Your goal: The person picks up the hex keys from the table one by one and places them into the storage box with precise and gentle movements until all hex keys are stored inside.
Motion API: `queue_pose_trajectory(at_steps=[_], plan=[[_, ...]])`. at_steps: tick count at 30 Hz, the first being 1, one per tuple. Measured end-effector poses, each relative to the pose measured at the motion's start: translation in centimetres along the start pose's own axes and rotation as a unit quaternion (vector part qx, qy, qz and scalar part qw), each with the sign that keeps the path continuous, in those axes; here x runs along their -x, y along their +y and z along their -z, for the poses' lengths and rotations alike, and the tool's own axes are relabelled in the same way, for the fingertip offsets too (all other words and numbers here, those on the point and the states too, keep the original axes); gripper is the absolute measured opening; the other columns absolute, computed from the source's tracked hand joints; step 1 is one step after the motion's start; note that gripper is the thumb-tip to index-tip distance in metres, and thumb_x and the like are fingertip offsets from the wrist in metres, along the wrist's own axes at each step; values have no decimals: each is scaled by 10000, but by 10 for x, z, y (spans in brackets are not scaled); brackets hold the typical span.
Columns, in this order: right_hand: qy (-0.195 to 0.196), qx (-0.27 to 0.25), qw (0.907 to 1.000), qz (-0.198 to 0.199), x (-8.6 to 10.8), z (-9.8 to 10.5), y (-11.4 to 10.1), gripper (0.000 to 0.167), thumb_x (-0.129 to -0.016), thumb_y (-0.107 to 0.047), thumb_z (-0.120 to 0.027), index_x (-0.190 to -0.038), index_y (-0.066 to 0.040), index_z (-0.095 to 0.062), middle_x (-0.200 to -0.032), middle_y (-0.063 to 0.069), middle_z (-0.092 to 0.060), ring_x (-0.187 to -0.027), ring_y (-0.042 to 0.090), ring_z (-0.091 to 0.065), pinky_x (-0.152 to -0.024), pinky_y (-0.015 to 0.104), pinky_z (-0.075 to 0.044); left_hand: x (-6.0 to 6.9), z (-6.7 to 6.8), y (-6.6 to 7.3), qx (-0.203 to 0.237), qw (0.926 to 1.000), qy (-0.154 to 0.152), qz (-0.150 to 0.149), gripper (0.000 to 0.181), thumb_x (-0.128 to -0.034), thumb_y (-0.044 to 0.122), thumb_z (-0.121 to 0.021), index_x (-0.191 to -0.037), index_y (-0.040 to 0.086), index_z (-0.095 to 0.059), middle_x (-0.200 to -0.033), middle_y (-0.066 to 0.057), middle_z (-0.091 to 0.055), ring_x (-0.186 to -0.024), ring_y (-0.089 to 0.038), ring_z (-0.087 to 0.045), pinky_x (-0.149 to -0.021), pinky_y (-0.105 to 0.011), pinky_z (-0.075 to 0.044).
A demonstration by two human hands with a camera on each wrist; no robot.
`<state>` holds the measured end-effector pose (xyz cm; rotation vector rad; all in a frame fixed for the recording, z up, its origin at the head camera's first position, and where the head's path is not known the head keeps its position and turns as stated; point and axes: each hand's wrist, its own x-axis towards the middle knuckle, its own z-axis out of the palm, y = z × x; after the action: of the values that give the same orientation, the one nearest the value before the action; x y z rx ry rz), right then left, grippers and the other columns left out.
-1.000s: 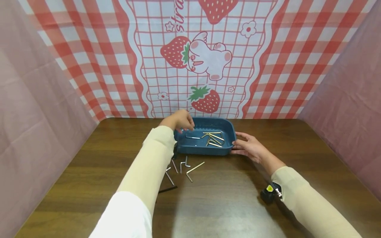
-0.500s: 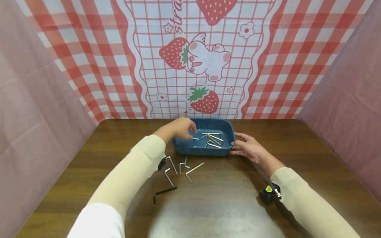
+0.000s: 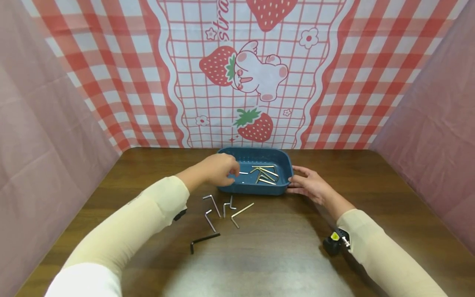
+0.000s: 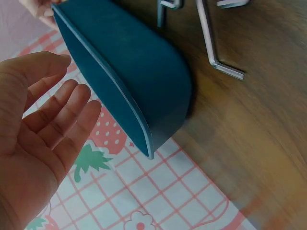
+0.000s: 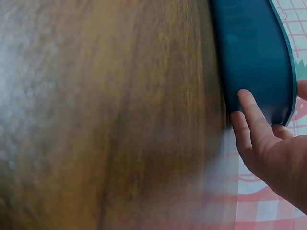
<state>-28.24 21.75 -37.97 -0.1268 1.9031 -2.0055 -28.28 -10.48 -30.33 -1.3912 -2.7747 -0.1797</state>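
Note:
A blue tray (image 3: 256,189) stands at the back of the table. Inside lie several gold-coloured hex keys (image 3: 268,170) and a silver hex key (image 3: 243,173), its left part hidden. My left hand (image 3: 221,169) hovers over the tray's left end; in the left wrist view its fingers (image 4: 72,103) are loosely bent, with nothing between them. At the other end, my right hand (image 3: 311,185) holds the tray. The right wrist view has straight fingers (image 5: 254,115) against the outer wall and another digit past the rim.
In front of the tray lie several loose hex keys: a black one (image 3: 204,239), a gold-coloured one (image 3: 242,211) and silver ones (image 3: 215,205). A checked strawberry cloth (image 3: 148,82) hangs behind the table, with pink cloth at both sides.
My left hand has moved left and nearer, from the tray's back left part to its front left part. The right hand and tray have stayed put.

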Motion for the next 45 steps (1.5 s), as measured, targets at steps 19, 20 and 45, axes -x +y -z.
queue_pose_trajectory(at_steps=[19, 20, 45], plan=[[-40, -175, 9997, 177, -3, 1, 5, 682, -940, 44, -500, -1514, 70, -133, -1005, 119, -623, -859, 191, -665, -879, 427, -536, 53, -10, 24, 71, 9988, 124, -468, 94, -722, 61, -709, -773, 134, -681, -728, 59, -573, -659, -90, -539, -601, -253, -478], [-49, -177, 9997, 188, -2, 1, 5, 683, -942, 44, -498, -1514, 72, -128, -999, 115, -624, -860, 189, -665, -877, 424, -538, 55, -10, 26, 120, 9987, 104, -486, 94, -720, 59, -709, -768, 134, -681, -721, 65, -569, -654, -80, -533, -592, -240, -470], [-110, 286, 9995, -18, -1, 3, 0, 731, -928, -9, -565, -1525, 22, -144, -1213, 249, -492, -935, 212, -630, -912, 449, -516, 102, -31, 59, 218, 9961, -800, -314, 174, -649, 63, -770, -754, 178, -691, -778, 90, -592, -740, -75, -577, -620, -239, -492]])
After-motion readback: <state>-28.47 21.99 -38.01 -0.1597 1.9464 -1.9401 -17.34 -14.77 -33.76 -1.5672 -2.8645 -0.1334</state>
